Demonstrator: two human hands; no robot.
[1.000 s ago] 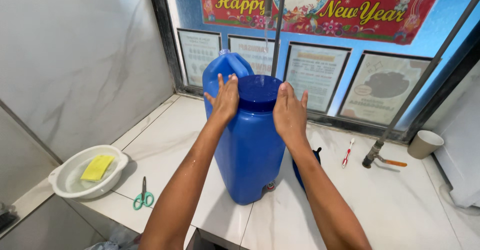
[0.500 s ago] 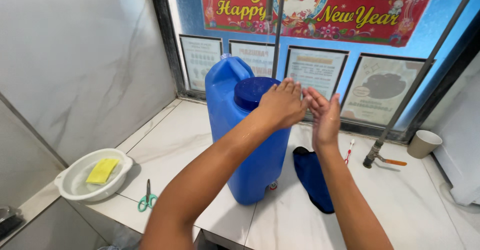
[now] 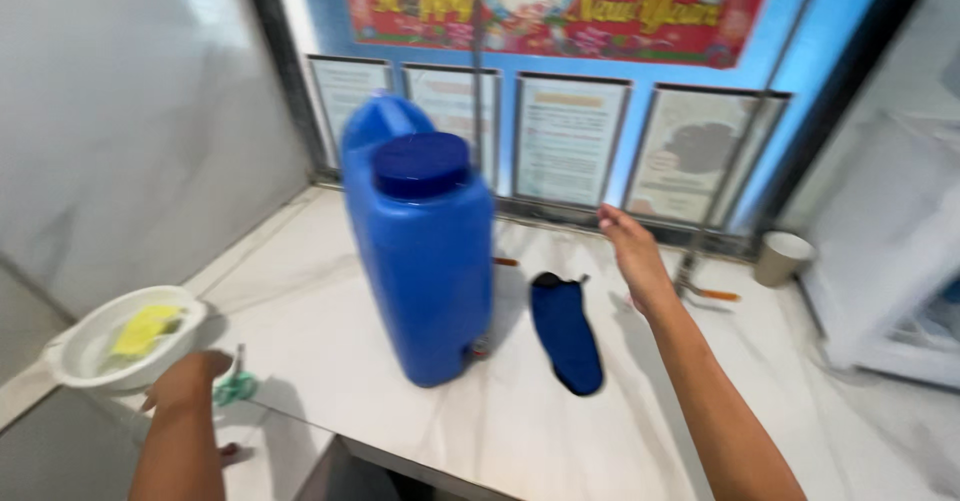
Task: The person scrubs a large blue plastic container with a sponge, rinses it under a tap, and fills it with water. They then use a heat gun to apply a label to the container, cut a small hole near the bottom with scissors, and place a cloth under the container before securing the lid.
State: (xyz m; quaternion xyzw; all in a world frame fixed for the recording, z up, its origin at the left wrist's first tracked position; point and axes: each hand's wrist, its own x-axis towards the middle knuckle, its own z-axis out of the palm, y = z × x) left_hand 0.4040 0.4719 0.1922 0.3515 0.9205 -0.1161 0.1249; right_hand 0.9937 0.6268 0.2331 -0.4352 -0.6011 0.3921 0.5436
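Head view: we see a tall blue jug (image 3: 425, 261) with a dark blue round cap, upright on the marble bench (image 3: 520, 411). Our left hand (image 3: 190, 381) hovers loosely curled, empty, over the green scissors (image 3: 235, 389); our right hand (image 3: 632, 253) is spread, apart from the jug.

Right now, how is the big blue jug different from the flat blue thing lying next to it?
The blue jug stands upright and tall; the dark blue flat thing lies low on the counter. The jug is far bigger and brighter blue, with a round screw cap; the flat thing is darker and narrow. Both are blue, and no hand touches either.
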